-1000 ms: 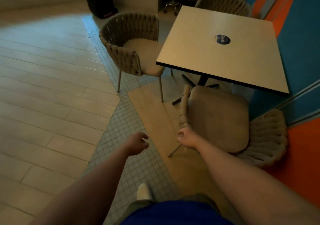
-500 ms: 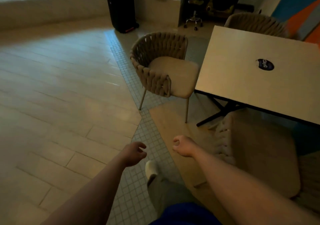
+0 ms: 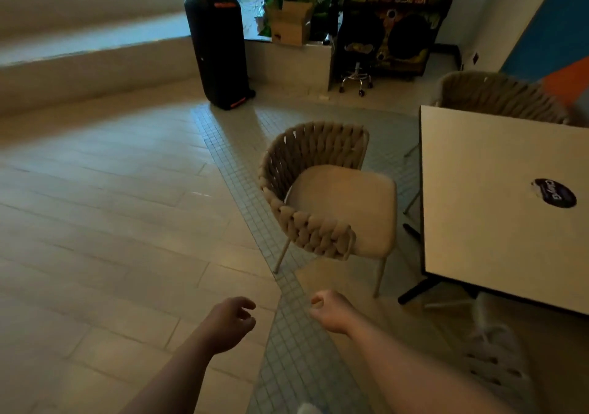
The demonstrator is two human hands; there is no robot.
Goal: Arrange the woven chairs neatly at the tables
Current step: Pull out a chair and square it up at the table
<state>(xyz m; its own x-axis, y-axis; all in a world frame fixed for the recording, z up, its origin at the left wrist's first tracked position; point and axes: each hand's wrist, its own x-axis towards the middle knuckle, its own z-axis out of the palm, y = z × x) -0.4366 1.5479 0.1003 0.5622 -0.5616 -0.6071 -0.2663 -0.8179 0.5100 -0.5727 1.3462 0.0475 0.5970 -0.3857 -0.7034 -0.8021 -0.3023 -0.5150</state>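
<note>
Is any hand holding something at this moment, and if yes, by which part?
Nothing is held. The left hand and the right hand are both free in the air, apart from the woven chair.

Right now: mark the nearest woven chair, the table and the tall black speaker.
woven chair (image 3: 341, 206), head view, seat cushion.
table (image 3: 478, 222), head view, bare top.
tall black speaker (image 3: 220, 53), head view, front face.
</note>
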